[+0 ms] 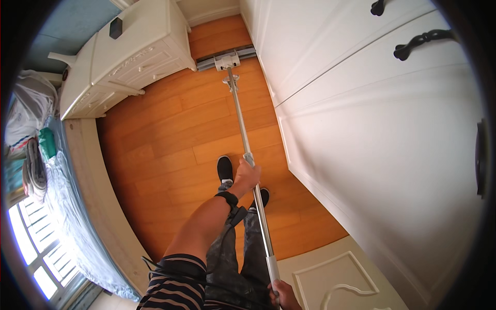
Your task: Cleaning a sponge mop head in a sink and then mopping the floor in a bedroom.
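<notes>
A flat mop's metal pole (239, 112) runs from the lower edge of the picture up to its head. My left hand (246, 176) is wrapped around the middle of the pole, just below a grey collar (248, 156). Lower down, my right hand (285, 295) grips the pole's white plastic handle (272, 267) near its end. The grey mop head (246, 53) lies flat on the wooden floor (162, 135), joined to the pole by a white bracket (227, 61). It spans the gap between the dresser's foot and the white cabinet.
A white dresser (131, 50) with a small dark box (116, 28) on it stands at upper left. White cabinet doors (348, 116) line the right side. A bed's frame (104, 186) runs along the left. A white panel (329, 271) stands at lower right. My shoes (224, 168) flank the pole.
</notes>
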A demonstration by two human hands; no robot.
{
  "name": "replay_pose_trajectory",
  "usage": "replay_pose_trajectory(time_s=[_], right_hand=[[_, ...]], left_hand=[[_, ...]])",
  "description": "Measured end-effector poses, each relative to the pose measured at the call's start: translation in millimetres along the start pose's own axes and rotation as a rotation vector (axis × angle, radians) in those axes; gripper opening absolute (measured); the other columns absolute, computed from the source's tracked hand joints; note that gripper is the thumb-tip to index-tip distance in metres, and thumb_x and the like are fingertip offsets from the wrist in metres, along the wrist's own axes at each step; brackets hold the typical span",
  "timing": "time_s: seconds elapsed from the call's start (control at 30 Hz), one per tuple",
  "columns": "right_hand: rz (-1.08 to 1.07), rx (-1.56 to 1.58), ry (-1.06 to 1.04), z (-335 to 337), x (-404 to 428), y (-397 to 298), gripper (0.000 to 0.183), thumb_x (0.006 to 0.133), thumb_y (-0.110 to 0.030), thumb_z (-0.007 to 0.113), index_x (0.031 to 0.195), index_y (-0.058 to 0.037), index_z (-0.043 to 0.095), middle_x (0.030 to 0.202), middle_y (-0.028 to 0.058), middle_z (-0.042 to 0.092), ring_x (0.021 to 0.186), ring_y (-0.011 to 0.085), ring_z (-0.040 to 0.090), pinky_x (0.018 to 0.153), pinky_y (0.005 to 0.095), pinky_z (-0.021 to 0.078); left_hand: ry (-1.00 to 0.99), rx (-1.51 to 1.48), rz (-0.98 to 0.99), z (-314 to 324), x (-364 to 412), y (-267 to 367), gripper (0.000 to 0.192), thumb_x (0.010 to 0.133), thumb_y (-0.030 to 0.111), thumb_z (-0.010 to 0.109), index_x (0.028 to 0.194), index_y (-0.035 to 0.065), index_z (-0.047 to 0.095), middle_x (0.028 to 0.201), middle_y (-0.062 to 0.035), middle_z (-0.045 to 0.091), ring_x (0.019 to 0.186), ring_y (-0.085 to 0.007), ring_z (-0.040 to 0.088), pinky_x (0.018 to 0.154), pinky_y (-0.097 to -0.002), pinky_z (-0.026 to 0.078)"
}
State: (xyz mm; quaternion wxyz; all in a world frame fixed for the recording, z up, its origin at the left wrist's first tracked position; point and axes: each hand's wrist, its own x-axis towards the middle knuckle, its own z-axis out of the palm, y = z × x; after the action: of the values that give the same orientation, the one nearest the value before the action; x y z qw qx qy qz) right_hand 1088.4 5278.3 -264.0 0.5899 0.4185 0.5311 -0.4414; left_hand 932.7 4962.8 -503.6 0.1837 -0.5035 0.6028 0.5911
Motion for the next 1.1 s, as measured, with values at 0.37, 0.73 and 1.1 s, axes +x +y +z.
replay_pose_trajectory(time_s=[0.37, 0.73, 1.1], right_hand=[[0.034, -0.373, 0.040, -111.5, -42.3, -107.8, 0.041, 0.091, -0.043, 0.050, 0.087, -0.0027, 0.056, 0.053, 0.0043, 0.046, 0.038, 0.0146, 0.041, 0.038, 0.0304, 0.0355], [0.130, -0.126, -0.011, -164.1, -112.7, 41.2, 0.033, 0.092, -0.038, 0.054, 0.081, -0.0074, 0.060, 0.059, -0.0008, 0.052, 0.043, 0.0105, 0.043, 0.042, 0.0267, 0.0384], [0.195, -0.092, 0.115, -89.5, -167.1, 201.4, 0.034, 0.089, -0.034, 0.054, 0.062, -0.0127, 0.052, 0.054, -0.0025, 0.044, 0.044, 0.0090, 0.038, 0.043, 0.0253, 0.0326]], left_hand=[[0.061, -0.197, 0.014, 84.5, -17.1, 40.9, 0.038, 0.087, 0.018, 0.055, 0.106, -0.0069, 0.035, 0.076, -0.0212, 0.059, 0.060, -0.0294, 0.064, 0.051, -0.0410, 0.052], [0.003, 0.015, -0.107, 136.3, -158.5, -70.8, 0.046, 0.087, 0.025, 0.054, 0.115, -0.0060, 0.034, 0.079, -0.0248, 0.059, 0.069, -0.0362, 0.063, 0.058, -0.0470, 0.050], [-0.298, -0.016, -0.255, 73.2, -262.8, -151.2, 0.060, 0.084, 0.032, 0.063, 0.119, -0.0068, 0.034, 0.078, -0.0236, 0.061, 0.071, -0.0413, 0.065, 0.062, -0.0479, 0.052]])
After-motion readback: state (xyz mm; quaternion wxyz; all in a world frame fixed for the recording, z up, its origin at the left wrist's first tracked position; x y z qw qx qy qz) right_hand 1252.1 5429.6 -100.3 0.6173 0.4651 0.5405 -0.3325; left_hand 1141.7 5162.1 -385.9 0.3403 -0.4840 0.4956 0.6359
